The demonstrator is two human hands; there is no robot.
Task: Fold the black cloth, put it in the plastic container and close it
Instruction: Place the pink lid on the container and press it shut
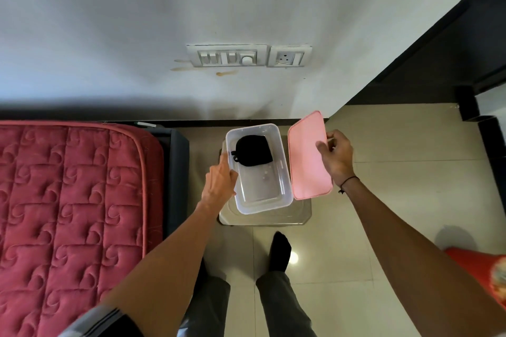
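The folded black cloth (253, 150) lies inside the clear plastic container (284, 172), at its far end. The container stands uncovered on a small stool (301, 213). My left hand (220, 179) rests against the container's left wall, fingers stretched along the rim, thumb touching the rim. My right hand (335, 156) grips the right edge of the pink lid (308, 156), which is tilted just to the right of the container.
A bed with a red quilted mattress (74, 213) fills the left side. The wall with a switch panel (227, 56) is straight ahead. My legs and a black-socked foot (279, 252) stand on the tiled floor. A red object (484, 268) sits at the right edge.
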